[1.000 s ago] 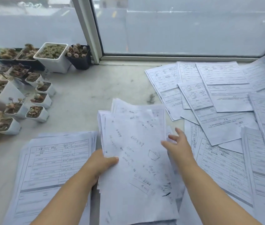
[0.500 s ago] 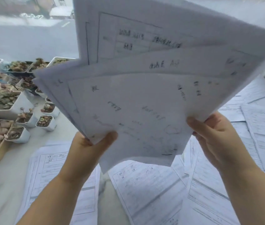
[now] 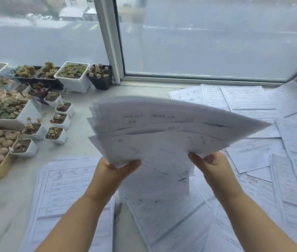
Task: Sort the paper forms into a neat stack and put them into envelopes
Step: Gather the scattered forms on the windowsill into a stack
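A fanned bundle of paper forms (image 3: 162, 131) is held in the air above the sill, its sheets splayed out and uneven. My left hand (image 3: 113, 171) grips its lower left corner, thumb on top. My right hand (image 3: 211, 166) grips the lower right part, thumb on the upper face. A squared stack of forms (image 3: 65, 190) lies flat on the sill at lower left. Loose forms (image 3: 257, 155) lie scattered and overlapping across the right side. No envelope is in view.
Small pots of succulents (image 3: 56, 133) crowd the left part of the marble sill (image 3: 82, 142), with larger white planters (image 3: 72, 75) along the window. The window frame post (image 3: 111, 40) rises behind the middle. More sheets (image 3: 164, 215) lie under my forearms.
The bundle was lifted off the sill a second ago and swung up close to the camera. It has now come lower and tilted flatter, still gripped by both hands.
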### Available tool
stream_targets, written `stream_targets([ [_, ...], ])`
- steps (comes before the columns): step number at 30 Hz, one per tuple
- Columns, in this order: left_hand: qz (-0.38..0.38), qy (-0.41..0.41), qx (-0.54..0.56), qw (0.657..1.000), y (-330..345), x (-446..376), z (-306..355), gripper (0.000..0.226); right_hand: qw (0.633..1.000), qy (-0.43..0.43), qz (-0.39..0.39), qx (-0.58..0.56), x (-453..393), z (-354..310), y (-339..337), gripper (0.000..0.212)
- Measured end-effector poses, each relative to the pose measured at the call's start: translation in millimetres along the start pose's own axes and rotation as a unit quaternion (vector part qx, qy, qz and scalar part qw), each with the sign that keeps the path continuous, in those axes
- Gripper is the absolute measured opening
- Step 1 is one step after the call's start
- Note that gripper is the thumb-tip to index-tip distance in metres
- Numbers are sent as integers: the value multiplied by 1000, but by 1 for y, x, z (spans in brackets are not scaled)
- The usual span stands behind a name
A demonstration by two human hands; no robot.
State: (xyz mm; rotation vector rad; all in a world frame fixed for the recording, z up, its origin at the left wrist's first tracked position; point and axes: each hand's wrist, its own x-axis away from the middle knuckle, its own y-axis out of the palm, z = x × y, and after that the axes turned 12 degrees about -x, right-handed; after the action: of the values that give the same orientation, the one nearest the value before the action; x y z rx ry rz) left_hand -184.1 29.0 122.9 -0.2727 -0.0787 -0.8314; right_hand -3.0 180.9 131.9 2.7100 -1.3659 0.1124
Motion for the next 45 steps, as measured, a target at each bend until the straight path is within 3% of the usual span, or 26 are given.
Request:
stream_targets([
  [3,-34,-17,37,999,-7,-5,-4,28,999,-9,49,10,-6,1,1,15],
  [6,-52,-80,57,994,-22,-8,-27,68,988,-32,143,-48,-15,-7,4,20],
  [8,-66,-147,120,980,-23,1,-45,97,969,8,197,-150,-17,-3,5,13],
  [10,-90,-211,217,949,-13,17,-57,109,942,70,250,-211,-18,11,7,8],
  [14,-132,-287,344,884,20,44,-54,84,903,196,307,-229,-7,53,16,9],
  [17,-74,-357,275,889,34,47,-60,39,870,302,283,-269,14,80,26,5],
  [19,-52,-402,168,899,29,43,-71,24,842,355,276,-299,23,92,17,24],
  [21,-70,-424,130,894,15,37,-73,21,825,361,274,-337,26,100,-7,39],
  [24,-94,-436,77,892,-16,33,-76,23,816,337,225,-412,22,103,-53,90],
  [26,-129,-436,60,889,-36,32,-78,28,832,354,168,-393,19,101,-82,93],
  [30,-177,-436,50,881,-62,30,-81,44,876,446,43,-181,10,88,-104,54],
  [33,-199,-436,83,874,-65,31,-83,79,885,461,-31,-52,3,88,-90,31],
  [37,-171,-440,140,870,-48,30,-82,41,895,436,-88,18,-4,91,-57,25],
  [39,-190,-431,97,877,-38,29,-80,49,907,408,-90,53,-4,92,-47,27],
  [41,-190,-386,17,903,-31,29,-76,62,929,363,-43,60,-4,89,-43,30],
  [45,-82,-249,-46,964,-31,27,-63,45,969,244,22,26,-3,68,-50,31],
])
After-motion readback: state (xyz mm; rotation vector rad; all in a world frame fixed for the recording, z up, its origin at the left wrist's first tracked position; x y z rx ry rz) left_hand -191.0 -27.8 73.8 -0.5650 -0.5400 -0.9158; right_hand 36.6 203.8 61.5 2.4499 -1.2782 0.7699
